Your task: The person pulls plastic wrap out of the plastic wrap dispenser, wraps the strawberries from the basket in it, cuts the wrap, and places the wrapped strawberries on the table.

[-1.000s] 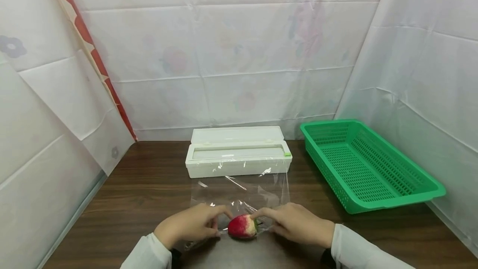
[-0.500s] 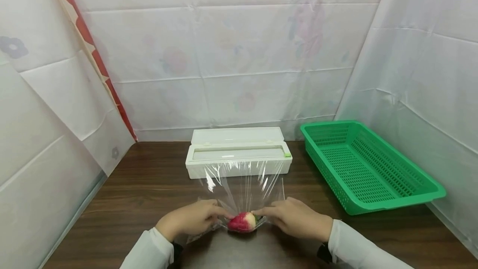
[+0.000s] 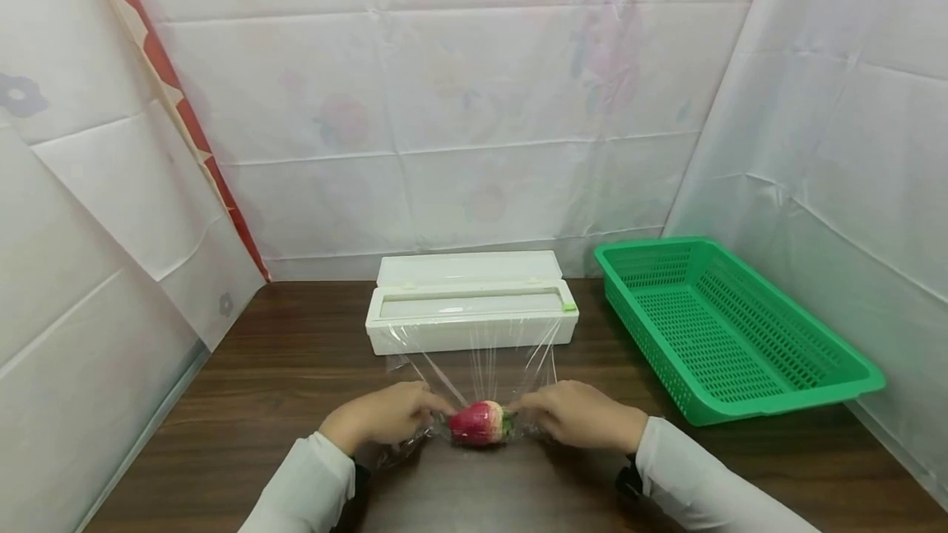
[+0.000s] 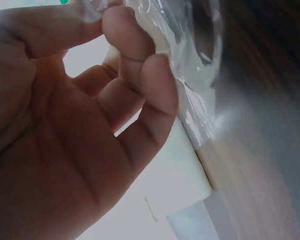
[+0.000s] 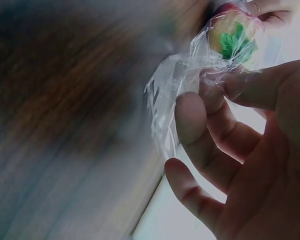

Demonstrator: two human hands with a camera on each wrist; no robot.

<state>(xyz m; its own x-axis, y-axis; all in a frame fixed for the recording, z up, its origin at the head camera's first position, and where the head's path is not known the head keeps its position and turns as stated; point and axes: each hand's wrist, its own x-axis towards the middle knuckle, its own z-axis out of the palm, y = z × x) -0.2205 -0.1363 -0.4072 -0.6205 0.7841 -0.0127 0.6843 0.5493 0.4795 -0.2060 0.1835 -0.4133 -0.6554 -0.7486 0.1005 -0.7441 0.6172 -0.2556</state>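
A red strawberry (image 3: 476, 424) with a pale top and green leaves lies near the table's front, wrapped in clear cling film (image 5: 162, 100). The film stretches from the strawberry back to a white cling film box (image 3: 474, 337). On the strawberry's left, my left hand (image 3: 388, 413) pinches gathered film between thumb and forefinger. My right hand (image 3: 585, 415) pinches the film on the leafy side, as the right wrist view shows closely. In both wrist views the other fingers are loosely bent. The left wrist view does not show the strawberry.
Behind the film, the box's lid (image 3: 470, 268) stands raised, and a small green piece (image 3: 569, 307) sits at its right end. A green perforated basket (image 3: 729, 336) stands on the right of the dark wooden table (image 3: 296, 368). White sheets hang around it.
Both hands have moved slightly away from me with the strawberry. The film, looser a second ago, is pulled into creases between box and strawberry. The forefingers have shifted from the strawberry to its ends.
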